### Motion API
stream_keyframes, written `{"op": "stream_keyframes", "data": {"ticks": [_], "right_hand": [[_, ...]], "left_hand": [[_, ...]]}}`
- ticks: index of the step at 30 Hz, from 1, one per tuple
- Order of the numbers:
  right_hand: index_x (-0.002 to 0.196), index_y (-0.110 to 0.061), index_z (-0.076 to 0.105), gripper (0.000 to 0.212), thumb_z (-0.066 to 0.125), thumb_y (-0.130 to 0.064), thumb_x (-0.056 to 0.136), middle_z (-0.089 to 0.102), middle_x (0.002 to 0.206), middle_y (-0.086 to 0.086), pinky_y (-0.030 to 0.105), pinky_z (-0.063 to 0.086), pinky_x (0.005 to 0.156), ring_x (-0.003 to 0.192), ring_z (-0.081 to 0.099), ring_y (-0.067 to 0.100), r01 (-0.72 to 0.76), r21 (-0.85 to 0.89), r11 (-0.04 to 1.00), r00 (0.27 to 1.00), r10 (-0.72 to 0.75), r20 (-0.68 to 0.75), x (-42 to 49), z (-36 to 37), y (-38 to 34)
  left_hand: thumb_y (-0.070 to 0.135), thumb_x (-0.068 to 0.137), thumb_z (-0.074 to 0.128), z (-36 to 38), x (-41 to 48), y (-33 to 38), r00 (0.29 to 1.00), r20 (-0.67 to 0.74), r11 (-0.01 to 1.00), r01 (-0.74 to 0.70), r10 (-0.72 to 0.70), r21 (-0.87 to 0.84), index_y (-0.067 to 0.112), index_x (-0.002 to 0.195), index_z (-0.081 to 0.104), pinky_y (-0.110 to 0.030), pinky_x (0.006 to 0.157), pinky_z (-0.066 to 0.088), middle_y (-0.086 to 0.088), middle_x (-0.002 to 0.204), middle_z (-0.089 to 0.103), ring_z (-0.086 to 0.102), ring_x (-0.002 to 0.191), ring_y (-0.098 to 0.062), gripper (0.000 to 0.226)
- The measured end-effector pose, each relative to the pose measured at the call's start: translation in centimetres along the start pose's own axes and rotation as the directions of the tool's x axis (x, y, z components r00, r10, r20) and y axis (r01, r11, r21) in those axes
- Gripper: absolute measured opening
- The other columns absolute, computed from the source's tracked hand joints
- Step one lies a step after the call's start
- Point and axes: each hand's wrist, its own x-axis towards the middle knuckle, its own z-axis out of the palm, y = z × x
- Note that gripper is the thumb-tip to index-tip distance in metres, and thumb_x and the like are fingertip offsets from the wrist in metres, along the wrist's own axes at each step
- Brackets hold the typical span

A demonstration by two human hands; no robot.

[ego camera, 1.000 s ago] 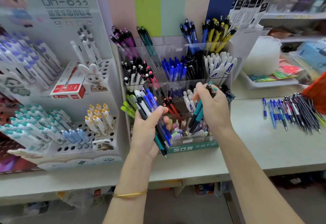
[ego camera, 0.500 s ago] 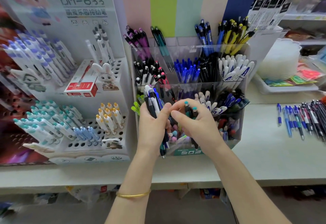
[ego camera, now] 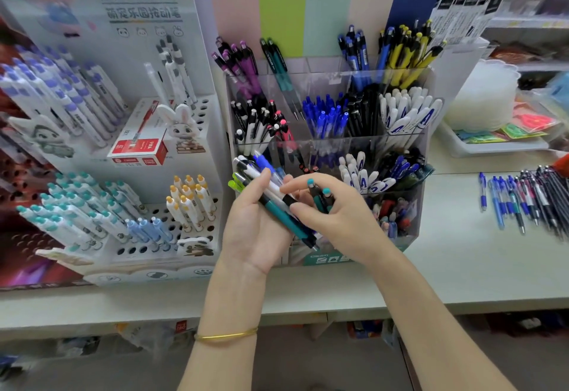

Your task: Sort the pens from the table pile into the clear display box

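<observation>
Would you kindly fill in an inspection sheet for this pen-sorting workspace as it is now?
Surface: pale table, with a pile of pens lying at its right.
Job's things: clear box upright, compartments mostly stocked with pens.
Clutter: white rack of pens at left, red carton on it; tray at right.
Grips: left hand holds a mixed bundle; right hand holds teal pens beside the bundle.
Cables: nothing seen.
Surroundings: shop shelves behind, blurred.
</observation>
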Motion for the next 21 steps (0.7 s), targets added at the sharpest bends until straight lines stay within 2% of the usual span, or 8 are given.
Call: {"op": "stream_keyframes", "data": {"ticks": [2,4,6,7,10,14,18,21], "right_hand": [[0.099,-0.016,0.068,0.022,0.061,0.002,0.088,0.064,0.11,-0.013,0.011,0.045,0.084,0.093,0.061,-0.008,-0.013,0.056,0.998,1.0,0.014,-0.003,0.0,0.1,-0.3],[0.099,-0.012,0.066,0.02,0.058,0.004,0.089,0.063,0.104,-0.019,0.009,0.045,0.081,0.09,0.06,-0.012,-0.012,0.083,0.997,1.0,0.012,-0.004,0.0,0.4,-0.5],[0.099,-0.011,0.065,0.02,0.057,0.005,0.09,0.063,0.099,-0.021,0.008,0.045,0.079,0.088,0.059,-0.014,0.01,0.082,0.997,1.0,-0.009,-0.02,0.0,0.6,-0.6],[0.099,-0.014,0.064,0.021,0.058,0.004,0.09,0.063,0.1,-0.019,0.009,0.044,0.079,0.088,0.058,-0.013,0.025,0.065,0.998,0.999,-0.023,-0.032,0.1,0.8,-0.5],[0.101,-0.024,0.065,0.022,0.061,-0.005,0.089,0.065,0.111,-0.005,0.023,0.047,0.091,0.098,0.058,-0.001,0.052,-0.042,0.998,0.997,-0.054,-0.054,0.4,1.1,0.1],[0.109,-0.019,0.069,0.026,0.063,-0.013,0.084,0.063,0.1,-0.003,0.033,0.047,0.096,0.104,0.06,0.012,0.124,-0.166,0.978,0.992,-0.126,-0.004,0.8,0.9,0.3],[0.111,-0.017,0.07,0.028,0.065,-0.014,0.083,0.058,0.091,-0.004,0.019,0.045,0.087,0.091,0.056,0.004,0.195,-0.213,0.957,0.98,-0.184,0.072,1.1,0.6,0.3],[0.11,-0.016,0.071,0.025,0.06,-0.016,0.087,0.057,0.089,-0.005,0.016,0.043,0.083,0.088,0.055,0.004,0.204,-0.182,0.962,0.977,-0.189,0.098,1.1,0.4,0.1]], "left_hand": [[0.036,0.09,0.054,0.3,-0.4,0.1,1.0,-0.018,0.999,0.003,-0.003,-0.042,0.002,0.116,0.053,-0.049,0.115,0.03,-0.018,0.116,0.056,0.046,0.131,-0.033,0.042],[0.041,0.097,0.045,0.7,-0.7,0.1,1.0,-0.026,0.999,-0.012,0.011,-0.044,0.005,0.098,0.057,-0.045,0.107,0.041,-0.013,0.086,0.067,0.064,0.101,-0.026,0.039],[0.041,0.1,0.041,1.0,-1.1,0.2,0.999,-0.013,0.998,-0.032,0.032,-0.048,0.008,0.093,0.058,-0.04,0.09,0.052,-0.008,0.07,0.068,0.07,0.078,-0.022,0.038],[0.039,0.1,0.041,1.0,-1.2,0.3,0.999,-0.006,0.998,-0.038,0.038,-0.052,0.007,0.094,0.058,-0.041,0.087,0.053,-0.01,0.072,0.069,0.07,0.08,-0.024,0.037],[0.033,0.099,0.043,0.7,-1.3,0.6,0.999,-0.006,0.994,-0.046,0.045,-0.095,0.001,0.103,0.06,-0.047,0.098,0.045,-0.016,0.088,0.067,0.061,0.103,-0.032,0.036],[0.033,0.095,0.048,0.3,-1.3,0.5,1.0,-0.012,0.986,-0.013,0.011,-0.164,0.0,0.101,0.061,-0.047,0.109,0.037,-0.012,0.091,0.064,0.056,0.115,-0.029,0.036],[0.028,0.085,0.06,0.4,-1.2,0.4,0.997,-0.03,0.975,-0.069,0.064,-0.21,0.006,0.095,0.061,-0.041,0.109,0.041,-0.004,0.078,0.063,0.058,0.101,-0.017,0.024],[0.023,0.089,0.058,0.7,-1.3,0.4,0.996,-0.024,0.98,-0.089,0.086,-0.179,0.01,0.087,0.06,-0.035,0.073,0.06,0.001,0.071,0.059,0.064,0.066,-0.01,0.013]]}}
